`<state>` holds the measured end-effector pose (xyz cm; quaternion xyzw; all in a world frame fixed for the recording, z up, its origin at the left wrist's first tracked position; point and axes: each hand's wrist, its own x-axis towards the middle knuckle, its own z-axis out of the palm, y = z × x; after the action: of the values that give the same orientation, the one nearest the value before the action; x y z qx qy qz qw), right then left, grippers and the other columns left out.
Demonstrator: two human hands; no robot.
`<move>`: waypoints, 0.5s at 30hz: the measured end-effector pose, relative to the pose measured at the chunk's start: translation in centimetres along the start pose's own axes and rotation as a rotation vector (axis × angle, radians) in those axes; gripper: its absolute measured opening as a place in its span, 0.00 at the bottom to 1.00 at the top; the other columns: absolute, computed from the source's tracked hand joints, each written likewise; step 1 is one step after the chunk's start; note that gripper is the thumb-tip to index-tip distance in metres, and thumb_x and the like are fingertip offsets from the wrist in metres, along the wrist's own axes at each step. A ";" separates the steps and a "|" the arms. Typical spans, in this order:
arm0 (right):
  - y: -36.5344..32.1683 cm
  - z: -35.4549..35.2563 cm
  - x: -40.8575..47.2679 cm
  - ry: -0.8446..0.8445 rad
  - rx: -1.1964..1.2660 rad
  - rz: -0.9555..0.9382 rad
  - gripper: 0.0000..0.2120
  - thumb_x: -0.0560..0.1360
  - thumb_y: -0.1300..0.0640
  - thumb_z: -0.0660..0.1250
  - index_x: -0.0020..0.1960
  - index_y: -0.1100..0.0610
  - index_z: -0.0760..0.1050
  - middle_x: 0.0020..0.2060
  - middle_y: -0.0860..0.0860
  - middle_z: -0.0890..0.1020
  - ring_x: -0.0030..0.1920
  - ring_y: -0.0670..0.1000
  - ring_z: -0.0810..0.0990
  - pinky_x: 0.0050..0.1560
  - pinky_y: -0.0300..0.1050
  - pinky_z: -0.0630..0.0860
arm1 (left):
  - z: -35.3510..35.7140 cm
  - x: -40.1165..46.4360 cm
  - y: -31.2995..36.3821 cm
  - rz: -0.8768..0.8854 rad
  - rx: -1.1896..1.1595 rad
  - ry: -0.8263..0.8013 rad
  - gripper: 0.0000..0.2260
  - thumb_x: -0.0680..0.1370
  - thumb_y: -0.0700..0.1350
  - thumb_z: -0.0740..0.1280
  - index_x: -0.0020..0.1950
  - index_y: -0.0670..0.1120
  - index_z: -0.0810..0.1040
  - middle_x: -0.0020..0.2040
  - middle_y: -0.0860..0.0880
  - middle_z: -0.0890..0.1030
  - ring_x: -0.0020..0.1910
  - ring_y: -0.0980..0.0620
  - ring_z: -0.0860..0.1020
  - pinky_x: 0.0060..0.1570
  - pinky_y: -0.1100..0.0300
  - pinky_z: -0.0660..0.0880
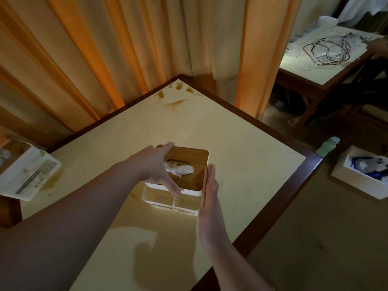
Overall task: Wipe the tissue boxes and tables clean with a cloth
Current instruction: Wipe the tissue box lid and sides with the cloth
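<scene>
Box handling notes. Tissue box sits near the middle of the tabletop, white plastic body with a wooden lid and a tuft of tissue poking through the slot. Two open compartments on the near side, look empty.

Left hand drapes over the lid from the left, fingers curved down over the near edge of the lid, thumb at the far corner, so it has a hold on the top. Right hand lies flat against the right wall, fingers straight, pressing rather than gripping. No cloth visible in either hand.

Judgement: box is rigid, light, mostly hollow. Smooth plastic walls likely slippery, more so if wet. Lid looks like a loose drop-in, so lifting by the lid alone risks it coming off and the body dropping. Better to clamp the two side walls, or hook a compartment rim. Tissue is soft and tears, keep damp cloth off it.

Brown stains at the far corner of the tabletop need wiping. Second tissue box lies tipped at the left edge, with a yellowish smear on the tabletop beside it.
</scene>
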<state>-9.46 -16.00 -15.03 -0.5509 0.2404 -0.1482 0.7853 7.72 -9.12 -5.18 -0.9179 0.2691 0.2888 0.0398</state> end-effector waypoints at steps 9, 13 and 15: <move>1.8 -1.2 0.6 -0.013 -0.074 0.108 0.47 0.68 0.13 0.50 0.82 0.34 0.57 0.77 0.51 0.70 0.76 0.55 0.72 0.72 0.64 0.74 | 0.1 -0.4 0.2 -0.021 -0.040 0.024 0.73 0.46 0.74 0.81 0.82 0.64 0.43 0.78 0.45 0.64 0.72 0.39 0.70 0.64 0.46 0.75; 0.4 -1.1 -0.6 -0.003 -0.057 0.029 0.44 0.70 0.15 0.46 0.82 0.31 0.52 0.80 0.43 0.65 0.80 0.47 0.65 0.73 0.46 0.71 | 0.6 -0.8 0.2 -0.045 -0.114 0.061 0.72 0.45 0.76 0.79 0.82 0.62 0.47 0.74 0.46 0.67 0.68 0.41 0.72 0.61 0.48 0.76; -0.9 -2.0 1.0 -0.007 -0.048 0.038 0.46 0.69 0.14 0.45 0.82 0.33 0.56 0.78 0.42 0.69 0.80 0.46 0.65 0.73 0.44 0.70 | 1.0 -1.4 0.8 -0.110 -0.145 0.101 0.69 0.46 0.78 0.77 0.81 0.57 0.53 0.69 0.47 0.65 0.63 0.43 0.73 0.58 0.49 0.77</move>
<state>-9.68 -18.34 -14.97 -0.5654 0.2515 -0.1254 0.7755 5.84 -8.97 -5.14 -0.9452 0.1982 0.2584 -0.0243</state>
